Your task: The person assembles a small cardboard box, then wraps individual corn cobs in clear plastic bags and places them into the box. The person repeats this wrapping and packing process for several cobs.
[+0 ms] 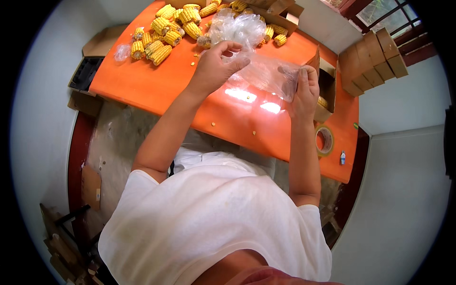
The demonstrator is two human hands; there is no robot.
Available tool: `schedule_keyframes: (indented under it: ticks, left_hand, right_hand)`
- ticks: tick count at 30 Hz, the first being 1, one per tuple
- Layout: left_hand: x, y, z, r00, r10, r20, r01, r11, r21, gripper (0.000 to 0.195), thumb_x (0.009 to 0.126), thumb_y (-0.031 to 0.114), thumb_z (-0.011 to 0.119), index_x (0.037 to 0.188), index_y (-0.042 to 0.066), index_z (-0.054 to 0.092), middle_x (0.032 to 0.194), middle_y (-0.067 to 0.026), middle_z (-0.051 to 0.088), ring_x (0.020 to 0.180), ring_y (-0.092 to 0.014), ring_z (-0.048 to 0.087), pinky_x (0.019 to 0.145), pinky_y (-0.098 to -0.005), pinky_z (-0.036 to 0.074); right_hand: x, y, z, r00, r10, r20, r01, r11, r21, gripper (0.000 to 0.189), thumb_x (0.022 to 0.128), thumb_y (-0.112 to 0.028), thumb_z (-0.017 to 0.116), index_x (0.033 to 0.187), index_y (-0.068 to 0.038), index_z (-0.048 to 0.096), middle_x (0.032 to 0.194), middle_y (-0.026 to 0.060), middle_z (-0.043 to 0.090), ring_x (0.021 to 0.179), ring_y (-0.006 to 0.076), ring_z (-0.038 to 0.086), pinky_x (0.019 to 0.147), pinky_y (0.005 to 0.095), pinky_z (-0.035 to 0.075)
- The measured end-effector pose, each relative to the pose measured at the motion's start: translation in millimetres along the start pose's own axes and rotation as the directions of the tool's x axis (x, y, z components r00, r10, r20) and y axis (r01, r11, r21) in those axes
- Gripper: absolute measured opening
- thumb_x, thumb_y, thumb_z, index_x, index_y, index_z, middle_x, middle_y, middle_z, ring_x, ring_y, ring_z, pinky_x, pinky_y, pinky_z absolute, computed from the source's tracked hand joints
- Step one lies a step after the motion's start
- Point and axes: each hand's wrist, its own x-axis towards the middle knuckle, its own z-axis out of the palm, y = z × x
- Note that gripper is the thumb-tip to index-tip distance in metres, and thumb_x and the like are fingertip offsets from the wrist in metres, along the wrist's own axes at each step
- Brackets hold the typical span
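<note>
My right hand (304,91) pinches one end of a clear plastic bag (269,73) between thumb and fingers. The bag stretches flat to the left above the orange table (167,92). At its other end is my left hand (219,67), its thumb and curled index finger apart. The thumb overlaps the film. Just beyond lies a crumpled heap of clear plastic bags (237,28). Pieces of yellow corn cob (160,55) are piled to the left of this heap, and more corn pieces (280,40) lie to its right.
An open cardboard box (325,110) with corn inside stands beside my right hand. Nearer me are a roll of tape (324,140) and a small bottle (342,157). Cardboard boxes (374,62) line the right wall. Loose kernels (213,124) dot the table. Another box (85,73) sits off its left edge.
</note>
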Motion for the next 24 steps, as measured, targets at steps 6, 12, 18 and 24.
schedule_keyframes:
  ticks: [6, 12, 18, 24]
  left_hand:
    - [-12.6, -0.1, -1.0, 0.996, -0.076, 0.038, 0.078, 0.995, -0.060, 0.027, 0.083, 0.023, 0.069, 0.099, 0.001, 0.067, 0.090, -0.0033, 0.067, 0.086, -0.011, 0.059, 0.076, -0.0252, 0.047]
    - [2.7, -11.5, -14.7, 0.980, -0.196, 0.034, 0.186, 0.843, -0.504, 0.016, 0.089, 0.017, 0.062, 0.093, 0.003, 0.068, 0.086, -0.0020, 0.067, 0.079, -0.010, 0.058, 0.073, -0.0248, 0.046]
    - [5.3, -8.3, -7.5, 0.974, -0.219, 0.063, 0.223, 0.857, -0.465, 0.017, 0.088, 0.019, 0.065, 0.092, 0.003, 0.067, 0.087, -0.0023, 0.066, 0.080, -0.009, 0.057, 0.075, -0.0243, 0.046]
    - [10.8, -30.1, -5.5, 0.979, -0.183, 0.094, 0.205, 0.911, -0.357, 0.022, 0.085, 0.020, 0.070, 0.093, 0.000, 0.066, 0.085, -0.0018, 0.065, 0.081, -0.007, 0.057, 0.075, -0.0229, 0.046]
  right_hand:
    - [-12.3, -8.0, 3.1, 1.000, -0.022, 0.022, 0.022, 1.000, 0.009, 0.010, 0.101, -0.017, 0.039, 0.096, -0.009, 0.043, 0.095, 0.0242, 0.066, 0.044, 0.0050, 0.040, 0.040, 0.0195, 0.034]
    - [-16.4, -3.0, -10.5, 0.997, 0.050, -0.054, -0.046, 0.997, 0.064, 0.009, 0.101, -0.016, 0.040, 0.098, -0.008, 0.043, 0.093, 0.0179, 0.067, 0.053, 0.0054, 0.048, 0.045, 0.0187, 0.039]
    - [-9.8, 11.0, -15.6, 0.996, 0.061, -0.072, -0.056, 0.996, 0.074, 0.013, 0.100, -0.019, 0.042, 0.100, -0.006, 0.045, 0.092, 0.0169, 0.066, 0.056, 0.0138, 0.061, 0.042, 0.0214, 0.047]
    - [-6.9, 12.3, -14.3, 0.997, 0.074, -0.018, -0.072, 0.995, 0.075, 0.012, 0.101, -0.018, 0.041, 0.098, -0.007, 0.045, 0.090, 0.0172, 0.067, 0.053, 0.0102, 0.056, 0.044, 0.0215, 0.043]
